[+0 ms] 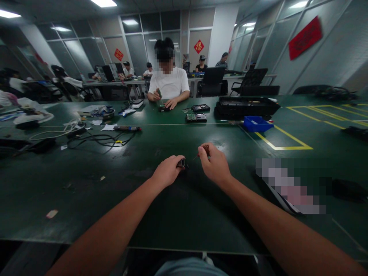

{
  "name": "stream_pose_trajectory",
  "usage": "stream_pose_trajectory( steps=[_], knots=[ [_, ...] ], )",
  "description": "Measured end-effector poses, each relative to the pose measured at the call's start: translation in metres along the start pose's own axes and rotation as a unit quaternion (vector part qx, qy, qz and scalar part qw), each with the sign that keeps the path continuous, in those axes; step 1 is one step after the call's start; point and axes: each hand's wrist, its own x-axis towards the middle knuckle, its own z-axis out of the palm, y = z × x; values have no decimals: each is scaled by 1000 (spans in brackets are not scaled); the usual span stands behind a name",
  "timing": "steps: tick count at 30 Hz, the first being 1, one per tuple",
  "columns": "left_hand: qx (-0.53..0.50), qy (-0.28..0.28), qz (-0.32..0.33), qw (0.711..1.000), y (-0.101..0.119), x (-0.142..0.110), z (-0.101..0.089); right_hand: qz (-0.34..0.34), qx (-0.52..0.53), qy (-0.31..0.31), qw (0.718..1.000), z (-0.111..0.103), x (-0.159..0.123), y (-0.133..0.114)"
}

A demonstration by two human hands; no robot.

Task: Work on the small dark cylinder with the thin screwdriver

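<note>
My left hand [167,170] is closed around a small dark object [181,163] with a shiny metal edge; the fingers hide most of it and I cannot tell its kind. My right hand [214,163] grips a screwdriver [206,148] by its reddish-brown handle. Its thin shaft points left toward the dark object, with a gap between them. Both hands are over the middle of the green table [161,207]. Beyond them lie a hard drive [196,117] and a second drive-like black case [200,108].
Across the table a person in a white shirt [169,82] works with a tool on a small dark item. A blue bin [257,124] and a long black tray [246,108] stand at the back right. Cables [100,140] and an electric screwdriver-like tool [128,128] lie on the left.
</note>
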Motion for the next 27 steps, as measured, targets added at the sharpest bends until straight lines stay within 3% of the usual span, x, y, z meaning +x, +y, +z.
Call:
stream_pose_trajectory(
  steps=[6,11,16,21,27],
  knots=[
    [-4,15,-17,1000,-3,0,0,-1,-49,5,999,-5,4,-2],
    [11,13,-44,999,-3,-1,-1,1,-80,-125,989,4,2,1],
    [27,6,-69,997,0,-1,-3,58,-194,-241,949,16,-4,2],
    [43,-4,-87,995,1,-1,-4,38,-201,-277,939,25,-2,6],
    [42,3,-82,996,-3,-2,-3,7,-144,-263,954,26,-2,15]
  ],
)
